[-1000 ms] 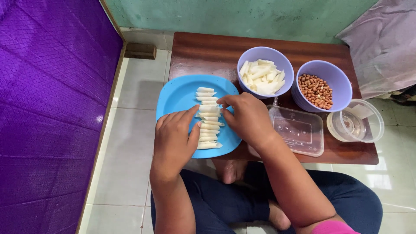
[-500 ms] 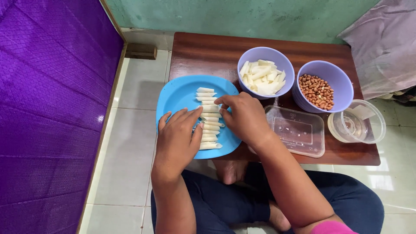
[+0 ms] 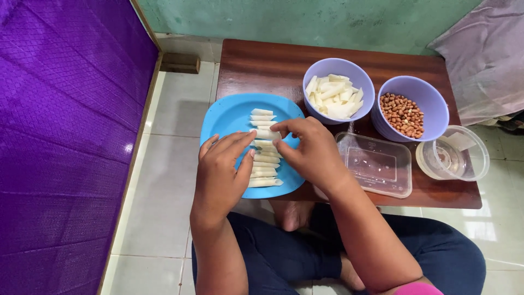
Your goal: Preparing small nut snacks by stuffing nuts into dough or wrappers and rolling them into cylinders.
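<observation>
From the head view, both hands work over a blue plate [image 3: 229, 117] at the desk's [image 3: 262, 65] near left edge: the right hand [image 3: 308, 150] pinches a pale strip [image 3: 266, 134] in the stacked row, while the left hand [image 3: 221, 172] rests loose-fingered against the row's side. Behind stand a bowl of strips [image 3: 338, 87], a bowl of peanuts [image 3: 410, 106], and two clear containers [image 3: 376, 164].

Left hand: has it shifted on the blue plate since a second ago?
Yes. The left hand has moved slightly right, toward the row of white sticks, judged against the blue plate, fingertips now touching it.
</observation>
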